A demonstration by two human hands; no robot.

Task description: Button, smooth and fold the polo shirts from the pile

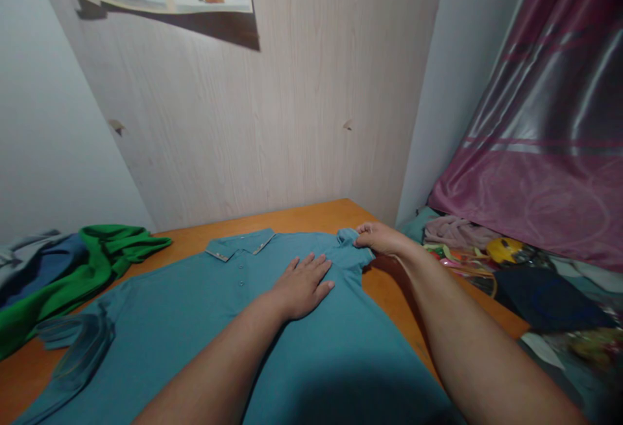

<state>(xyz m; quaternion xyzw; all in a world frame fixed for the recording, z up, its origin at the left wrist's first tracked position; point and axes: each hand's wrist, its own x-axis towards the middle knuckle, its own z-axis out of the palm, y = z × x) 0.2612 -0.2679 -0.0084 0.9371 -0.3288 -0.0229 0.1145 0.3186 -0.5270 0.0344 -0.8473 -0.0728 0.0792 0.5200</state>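
A teal polo shirt (185, 321) lies spread face up on an orange wooden table (311, 214), collar toward the wall. My left hand (302, 285) rests flat on the shirt's chest, right of the button placket, fingers spread. At the table's right edge, my right hand (377, 238) pinches the shirt's right sleeve. The shirt's other sleeve (73, 347) lies folded at the left.
A green garment (92, 263) with blue and grey clothes (34, 263) is piled at the table's left end. A wood-grain panel (272, 107) stands behind the table. Clutter and a yellow object (503, 251) lie to the right below a purple curtain (549, 126).
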